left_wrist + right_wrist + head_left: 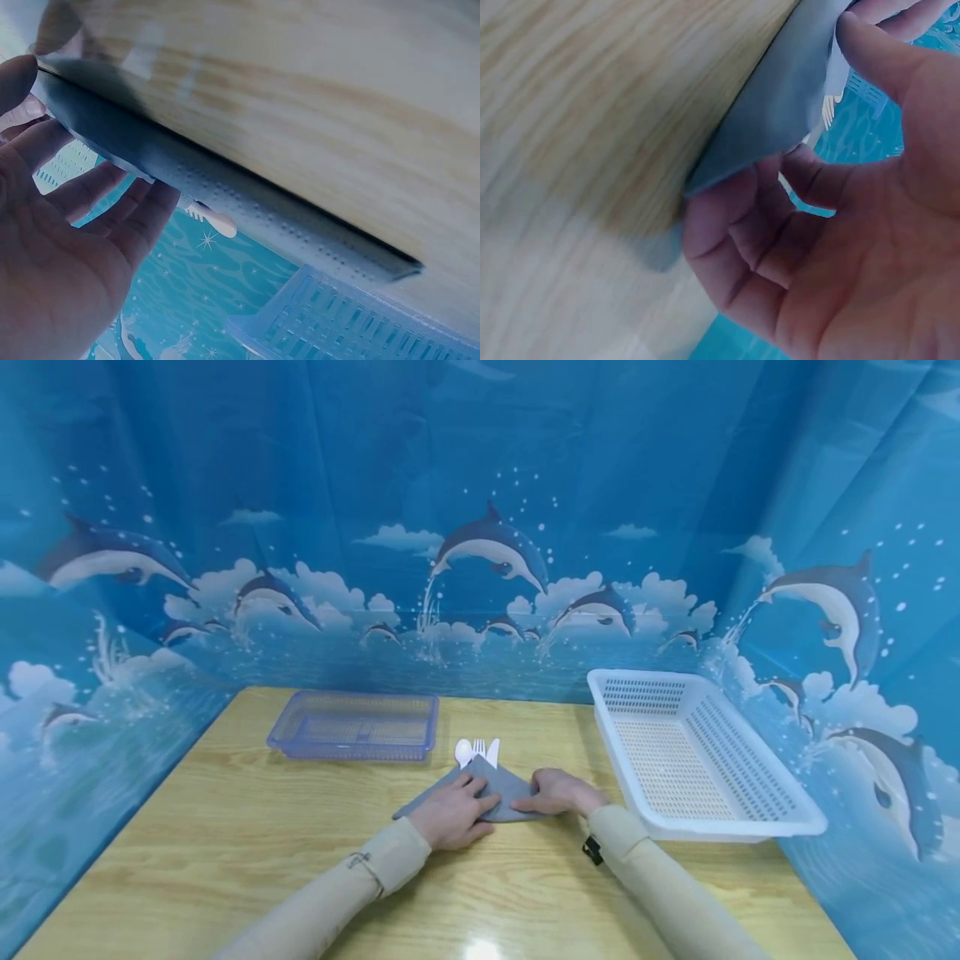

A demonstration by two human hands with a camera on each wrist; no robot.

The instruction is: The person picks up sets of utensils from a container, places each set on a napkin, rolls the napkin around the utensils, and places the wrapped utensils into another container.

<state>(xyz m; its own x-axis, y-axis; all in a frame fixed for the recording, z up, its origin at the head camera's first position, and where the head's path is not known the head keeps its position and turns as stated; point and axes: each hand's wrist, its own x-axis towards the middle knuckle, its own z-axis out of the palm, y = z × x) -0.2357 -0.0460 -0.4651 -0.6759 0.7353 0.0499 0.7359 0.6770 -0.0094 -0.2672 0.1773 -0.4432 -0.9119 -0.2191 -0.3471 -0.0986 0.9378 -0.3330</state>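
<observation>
A grey napkin, folded to a point at the far side, lies on the table. From under that point stick out the heads of a white spoon, a white fork and a white knife; the napkin hides their lower parts. My left hand rests on the napkin's left part with its fingers extended. At the right corner, my right hand grips the cloth, and the right wrist view has its fingers curled at the edge of the napkin.
On the wooden table, a purple see-through basket stands at the back left. A larger white basket stands on the right, close beyond the right hand. A blue dolphin-print curtain surrounds the table's back and sides.
</observation>
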